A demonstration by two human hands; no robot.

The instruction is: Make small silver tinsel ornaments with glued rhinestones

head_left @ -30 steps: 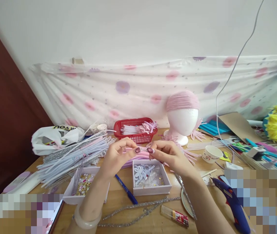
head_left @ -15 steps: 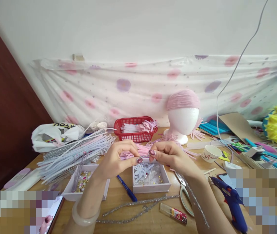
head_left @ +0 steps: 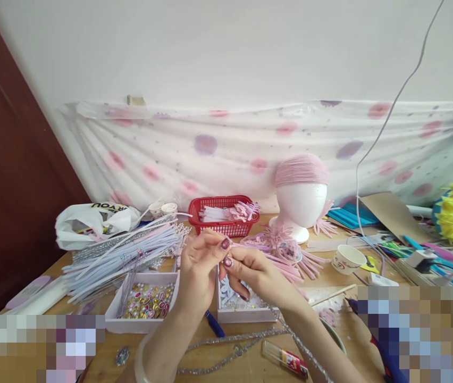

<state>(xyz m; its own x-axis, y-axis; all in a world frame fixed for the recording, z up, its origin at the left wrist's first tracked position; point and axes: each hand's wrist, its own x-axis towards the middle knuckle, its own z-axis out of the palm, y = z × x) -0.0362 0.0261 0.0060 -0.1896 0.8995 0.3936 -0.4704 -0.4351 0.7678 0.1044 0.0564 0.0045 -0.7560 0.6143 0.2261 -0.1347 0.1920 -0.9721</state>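
Observation:
My left hand (head_left: 198,266) and my right hand (head_left: 252,274) meet above a small white box (head_left: 246,315) of white cut-out shapes. Both pinch a small pink strip piece (head_left: 230,246) between thumb and fingers; most of it is hidden by the fingers. A silver glitter stem (head_left: 294,336) runs along my right forearm. Left of the hands lies a white box of coloured gems (head_left: 147,303). Pink foam strips (head_left: 290,263) lie on the table just behind my right hand.
A bundle of white and silver stems (head_left: 118,255), a red basket (head_left: 222,215), a white foam head with pink strips (head_left: 300,197), a paper cup (head_left: 346,258), a blue pen (head_left: 213,324), a lighter (head_left: 284,359) and a blue glue gun (head_left: 386,351) crowd the wooden table (head_left: 250,367).
My hands have drawn closer together and the right hand has shifted left over the box. The camera moved slightly, and the scissors near my right wrist are now covered by the arm.

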